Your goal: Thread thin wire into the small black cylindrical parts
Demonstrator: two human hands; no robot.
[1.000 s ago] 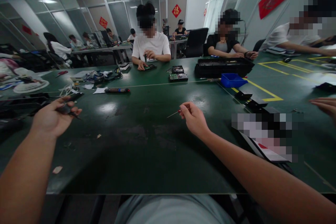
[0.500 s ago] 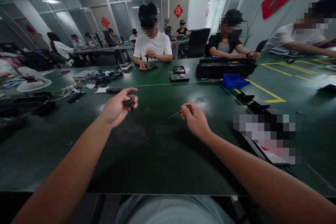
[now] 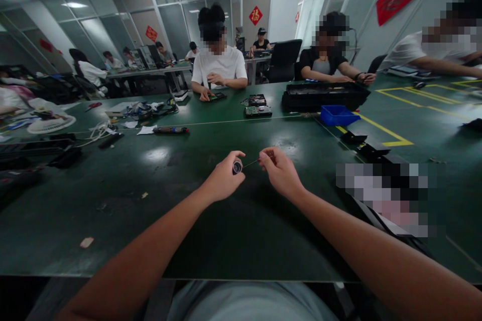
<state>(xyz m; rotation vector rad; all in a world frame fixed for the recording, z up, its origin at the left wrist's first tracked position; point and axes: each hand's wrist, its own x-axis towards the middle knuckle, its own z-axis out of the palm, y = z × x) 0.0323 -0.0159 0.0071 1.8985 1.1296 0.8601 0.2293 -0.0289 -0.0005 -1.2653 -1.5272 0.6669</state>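
Observation:
My left hand (image 3: 225, 178) is closed around a small dark round object (image 3: 237, 167), whose circular end faces up toward the camera. Just to its right, my right hand (image 3: 279, 171) pinches a thin metal rod (image 3: 250, 163) with a reddish part at the fingertips. The rod points left, and its tip reaches the round object or lies just beside it; actual contact cannot be made out. Both hands are above the green table (image 3: 241, 241).
Ahead are a dark-handled tool (image 3: 171, 130), a hard drive (image 3: 258, 111), a black casing (image 3: 326, 98) and a blue bin (image 3: 339, 116). Black brackets (image 3: 371, 150) stand at right. Cables (image 3: 100, 132) lie at left. People sit across the table.
My left hand has moved right with the round object, from beside the dark-handled tool to the rod's tip, and its index finger has curled in. My right hand has hardly moved.

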